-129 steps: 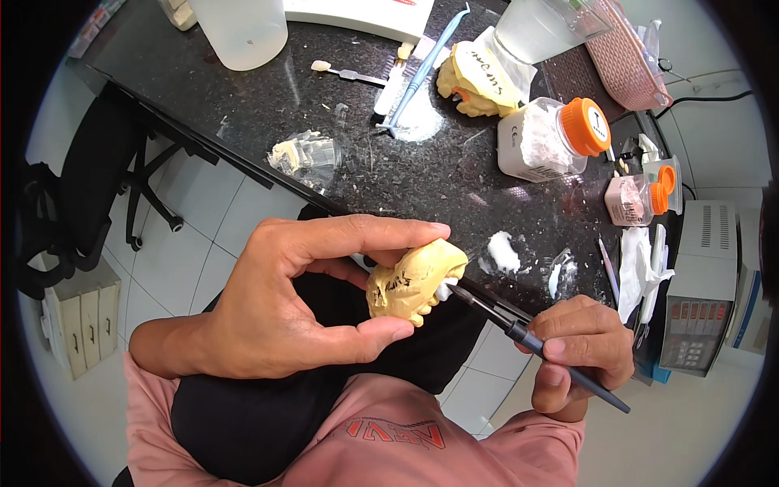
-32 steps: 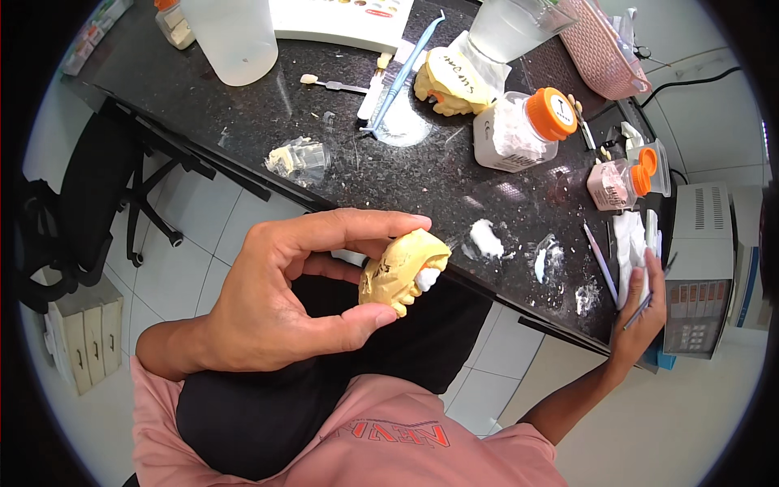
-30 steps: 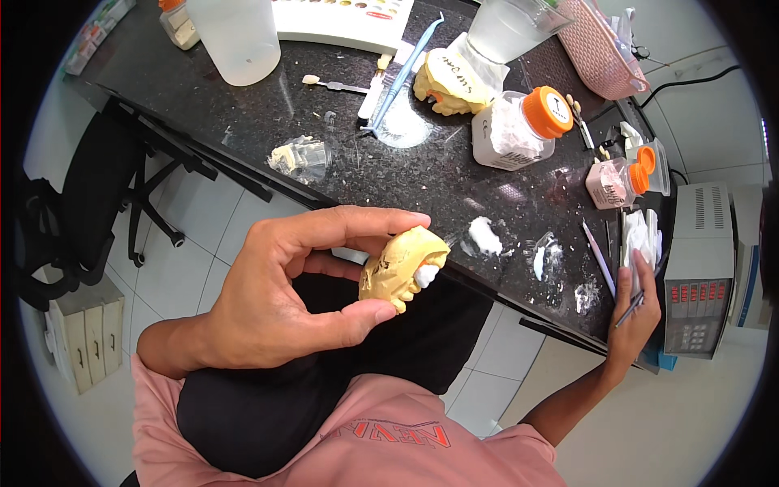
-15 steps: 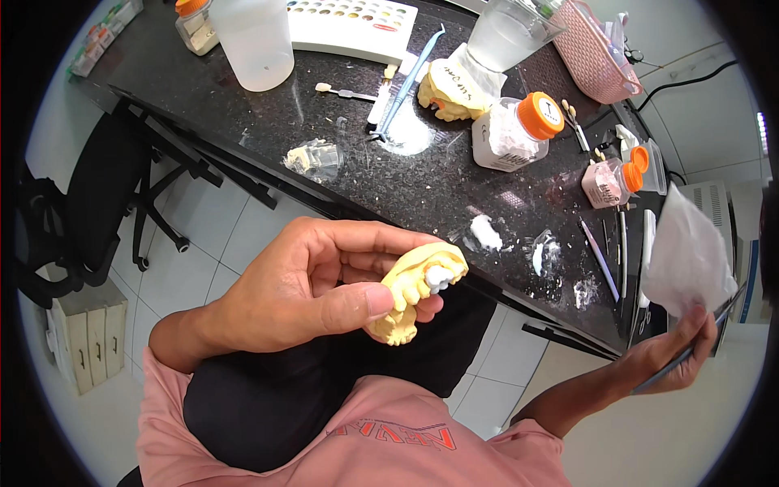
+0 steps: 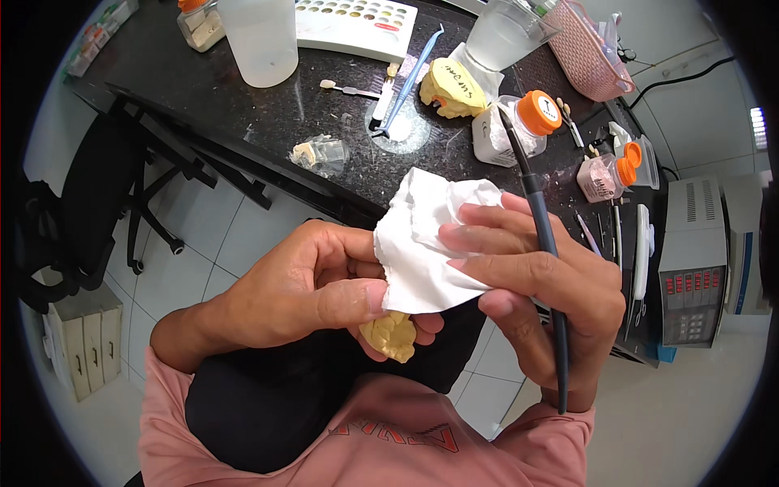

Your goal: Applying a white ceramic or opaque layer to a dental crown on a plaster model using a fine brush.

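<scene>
My left hand point(image 5: 304, 284) grips a yellow dental cast point(image 5: 392, 337) by its side, thumb in front and fingers behind. A white tissue point(image 5: 434, 243) lies over the upper part of the cast and hides its teeth and the white material on them. My right hand point(image 5: 552, 284) presses the tissue there with its fingers bent and holds it. A dark slim brush point(image 5: 540, 219) is also held in that hand, its tip pointing up and away toward the bench.
On the dark bench point(image 5: 243, 114) stand an orange-capped powder jar point(image 5: 511, 134), another yellow cast point(image 5: 452, 87), a water cup point(image 5: 507, 36), a translucent beaker point(image 5: 261, 45) and a white palette point(image 5: 357, 28). A blue-handled tool point(image 5: 410, 81) lies there. A grey machine point(image 5: 694, 268) is at right.
My right hand has come in from the far right with the tissue and brush, and the tissue now covers the cast's upper part. My left hand stays nearly in place.
</scene>
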The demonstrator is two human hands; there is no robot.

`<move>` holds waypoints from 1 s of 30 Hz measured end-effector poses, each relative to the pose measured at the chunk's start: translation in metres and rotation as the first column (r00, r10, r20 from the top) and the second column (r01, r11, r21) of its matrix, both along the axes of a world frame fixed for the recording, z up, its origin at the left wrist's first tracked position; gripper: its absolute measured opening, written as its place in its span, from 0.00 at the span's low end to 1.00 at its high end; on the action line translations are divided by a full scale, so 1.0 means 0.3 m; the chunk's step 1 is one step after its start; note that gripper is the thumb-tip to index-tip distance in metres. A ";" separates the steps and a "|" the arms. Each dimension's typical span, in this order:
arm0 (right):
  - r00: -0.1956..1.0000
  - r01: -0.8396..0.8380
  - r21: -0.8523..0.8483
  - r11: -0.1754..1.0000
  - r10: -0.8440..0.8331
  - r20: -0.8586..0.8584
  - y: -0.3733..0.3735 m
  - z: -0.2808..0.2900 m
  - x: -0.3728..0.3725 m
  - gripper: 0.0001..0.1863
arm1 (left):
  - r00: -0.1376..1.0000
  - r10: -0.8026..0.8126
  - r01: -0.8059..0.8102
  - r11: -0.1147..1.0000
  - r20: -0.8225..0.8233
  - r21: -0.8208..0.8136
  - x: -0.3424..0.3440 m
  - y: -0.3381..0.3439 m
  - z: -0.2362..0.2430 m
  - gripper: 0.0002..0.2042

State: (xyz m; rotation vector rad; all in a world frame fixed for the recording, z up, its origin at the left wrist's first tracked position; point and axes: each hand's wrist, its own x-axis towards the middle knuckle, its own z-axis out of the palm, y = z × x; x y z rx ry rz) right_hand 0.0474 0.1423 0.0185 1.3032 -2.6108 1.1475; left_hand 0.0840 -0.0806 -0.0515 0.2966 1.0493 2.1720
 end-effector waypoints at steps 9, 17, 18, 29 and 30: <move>1.000 -0.007 -0.010 1.000 0.008 0.009 -0.001 -0.018 0.005 0.13 | 1.000 -0.002 0.002 1.000 0.010 -0.027 -0.004 0.000 -0.001 0.21; 0.999 -0.001 -0.016 1.000 0.002 0.046 -0.018 -0.017 0.003 0.12 | 0.993 -0.046 0.040 0.997 0.105 0.063 -0.001 -0.004 -0.009 0.23; 0.999 -0.015 0.004 1.000 0.015 0.035 -0.018 -0.015 0.002 0.11 | 0.993 -0.046 0.040 0.997 0.106 0.064 -0.003 -0.004 -0.008 0.23; 0.876 0.400 -0.239 0.885 -0.446 -0.186 0.021 0.003 0.002 0.18 | 0.984 -0.130 0.116 0.987 0.124 0.113 -0.016 0.005 -0.010 0.27; 0.784 0.498 -0.349 0.794 -0.584 -0.210 0.047 0.008 0.002 0.18 | 0.985 -0.053 0.041 0.997 0.166 0.070 -0.012 0.025 0.005 0.36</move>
